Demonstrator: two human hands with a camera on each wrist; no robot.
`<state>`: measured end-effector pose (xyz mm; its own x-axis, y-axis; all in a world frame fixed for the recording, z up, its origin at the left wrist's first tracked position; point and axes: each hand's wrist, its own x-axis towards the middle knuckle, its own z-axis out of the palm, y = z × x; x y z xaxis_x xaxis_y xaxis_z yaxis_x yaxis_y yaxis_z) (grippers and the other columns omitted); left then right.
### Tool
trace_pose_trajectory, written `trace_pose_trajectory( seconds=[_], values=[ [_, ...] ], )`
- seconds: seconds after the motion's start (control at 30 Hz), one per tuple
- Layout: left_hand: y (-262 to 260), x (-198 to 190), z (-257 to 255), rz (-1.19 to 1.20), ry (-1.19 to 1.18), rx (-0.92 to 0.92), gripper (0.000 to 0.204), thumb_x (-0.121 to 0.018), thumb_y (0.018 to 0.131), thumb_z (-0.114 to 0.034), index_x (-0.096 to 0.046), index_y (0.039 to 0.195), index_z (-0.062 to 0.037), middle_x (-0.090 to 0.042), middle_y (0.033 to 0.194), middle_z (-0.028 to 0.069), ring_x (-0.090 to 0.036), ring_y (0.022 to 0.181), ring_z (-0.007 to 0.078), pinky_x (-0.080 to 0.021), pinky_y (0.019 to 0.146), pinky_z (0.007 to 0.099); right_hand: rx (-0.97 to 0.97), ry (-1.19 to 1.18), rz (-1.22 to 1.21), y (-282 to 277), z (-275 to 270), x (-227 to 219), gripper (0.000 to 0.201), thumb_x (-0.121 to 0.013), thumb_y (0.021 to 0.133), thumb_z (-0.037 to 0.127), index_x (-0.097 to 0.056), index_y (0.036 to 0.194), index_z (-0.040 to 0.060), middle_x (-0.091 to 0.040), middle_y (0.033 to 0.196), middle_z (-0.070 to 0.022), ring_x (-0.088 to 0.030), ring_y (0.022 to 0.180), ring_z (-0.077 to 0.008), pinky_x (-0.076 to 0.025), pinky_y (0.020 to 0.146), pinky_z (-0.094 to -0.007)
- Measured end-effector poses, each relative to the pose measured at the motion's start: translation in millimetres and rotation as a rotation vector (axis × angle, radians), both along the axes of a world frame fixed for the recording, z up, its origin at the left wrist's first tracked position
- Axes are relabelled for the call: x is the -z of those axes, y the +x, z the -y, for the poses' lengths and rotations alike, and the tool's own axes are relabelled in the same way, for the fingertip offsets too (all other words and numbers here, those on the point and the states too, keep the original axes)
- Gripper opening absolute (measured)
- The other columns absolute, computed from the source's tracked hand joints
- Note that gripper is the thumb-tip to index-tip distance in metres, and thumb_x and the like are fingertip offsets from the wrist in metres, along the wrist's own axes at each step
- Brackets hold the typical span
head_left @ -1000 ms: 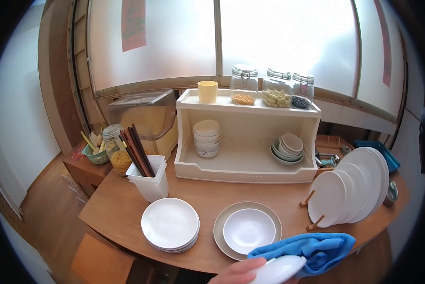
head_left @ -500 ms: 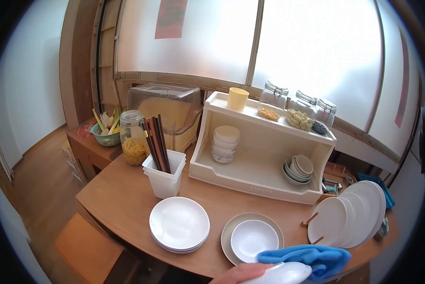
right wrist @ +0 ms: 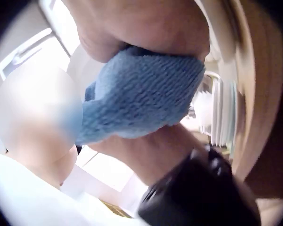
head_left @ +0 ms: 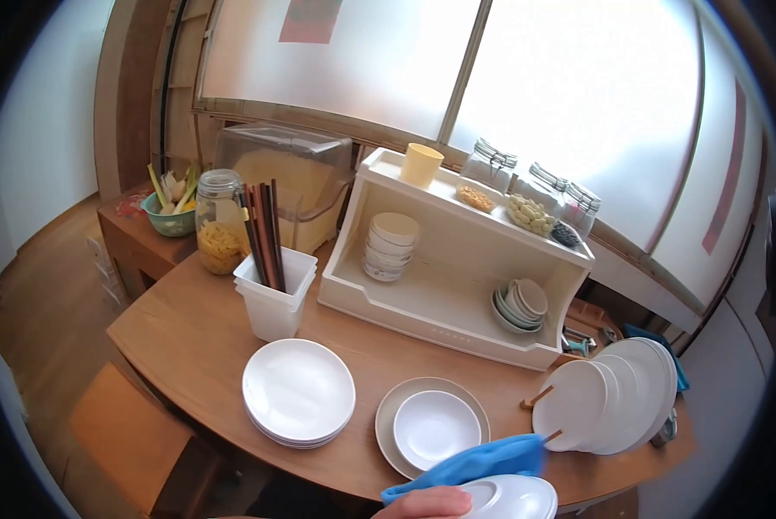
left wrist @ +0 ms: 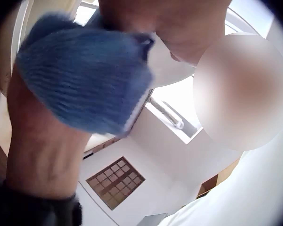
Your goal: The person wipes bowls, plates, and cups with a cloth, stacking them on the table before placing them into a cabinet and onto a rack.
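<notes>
At the bottom edge of the head view, my left hand [head_left: 429, 502] grips the rim of a white bowl [head_left: 519, 496], tilted so that its underside and foot ring show. A blue cloth [head_left: 487, 460] lies against the bowl's far side. My right hand [right wrist: 146, 23] holds this cloth, bunched under the palm in the right wrist view; the cloth hides it in the head view. Just beyond, another white bowl [head_left: 438, 431] sits on a beige-rimmed plate [head_left: 389, 439]. Left of these stands a stack of white plates [head_left: 299, 389].
Plates stand in a wooden rack [head_left: 569, 405] at right. Behind is a cream shelf [head_left: 444, 333] with stacked bowls [head_left: 390, 246], glass jars [head_left: 530, 212] and a yellow cup [head_left: 421, 164]. A white holder [head_left: 275, 298] with chopsticks stands by a pasta jar [head_left: 221, 225]. The table's front edge is close.
The head view has tilted and shifted. The cloth has moved left across the far side of the held bowl, and the bowl's underside now shows more. The dishes on the table stay put.
</notes>
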<state>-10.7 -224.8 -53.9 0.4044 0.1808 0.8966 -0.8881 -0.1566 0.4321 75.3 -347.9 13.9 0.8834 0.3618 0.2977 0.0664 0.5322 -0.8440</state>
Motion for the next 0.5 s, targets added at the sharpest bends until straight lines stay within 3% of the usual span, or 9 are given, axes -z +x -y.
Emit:
trace_pose_trajectory(
  seconds=[0.03,0.23,0.27,0.37,0.5],
  values=[
    [1,0,0,0.075,0.053,-0.066,0.046,-0.058,0.09,-0.02,-0.047,0.125,0.0066,-0.05,0.124,0.0259,-0.054,0.11,0.0428,-0.043,0.094,0.052,0.008,-0.042,0.024,0,1,1,0.029,-0.058,0.09,0.025,-0.056,0.094,-0.0042,-0.064,0.099,-0.0292,-0.064,0.093,-0.0392,-0.056,0.075,-0.0488],
    [-4,-11,-28,-0.039,0.163,-0.013,0.045,-0.057,0.091,-0.021,-0.047,0.124,0.0071,-0.052,0.122,0.026,-0.055,0.109,0.0412,-0.044,0.094,0.0497,0.045,-0.274,0.128,-9,-2,2,0.027,-0.058,0.09,0.023,-0.056,0.094,-0.0038,-0.063,0.099,-0.0291,-0.064,0.092,-0.04,-0.056,0.074,-0.0497],
    [-3,-13,-30,-0.076,0.193,0.004,0.045,-0.055,0.092,-0.022,-0.047,0.125,0.0073,-0.053,0.122,0.0265,-0.055,0.109,0.0407,-0.045,0.094,0.0484,0.06,-0.107,0.276,-17,-6,0,0.028,-0.058,0.089,0.023,-0.057,0.099,-0.0038,-0.063,0.101,-0.0267,-0.064,0.094,-0.0365,-0.055,0.079,-0.0468],
    [1,-6,-14,-0.032,-0.011,0.066,0.044,-0.053,0.093,-0.022,-0.046,0.125,0.0077,-0.053,0.122,0.0275,-0.056,0.11,0.0396,-0.045,0.094,0.0466,0.094,-0.185,0.404,-10,-6,0,0.028,-0.058,0.089,0.022,-0.057,0.1,-0.004,-0.063,0.101,-0.0263,-0.064,0.094,-0.0356,-0.055,0.081,-0.046],
    [2,-7,-18,-0.053,0.042,-0.047,0.042,-0.051,0.094,-0.02,-0.047,0.125,0.008,-0.053,0.122,0.0281,-0.056,0.11,0.0398,-0.045,0.094,0.047,0.155,-0.325,0.622,7,-5,15,0.028,-0.057,0.088,0.021,-0.057,0.101,-0.0043,-0.063,0.102,-0.0253,-0.064,0.095,-0.0338,-0.054,0.083,-0.0446]
  ],
)
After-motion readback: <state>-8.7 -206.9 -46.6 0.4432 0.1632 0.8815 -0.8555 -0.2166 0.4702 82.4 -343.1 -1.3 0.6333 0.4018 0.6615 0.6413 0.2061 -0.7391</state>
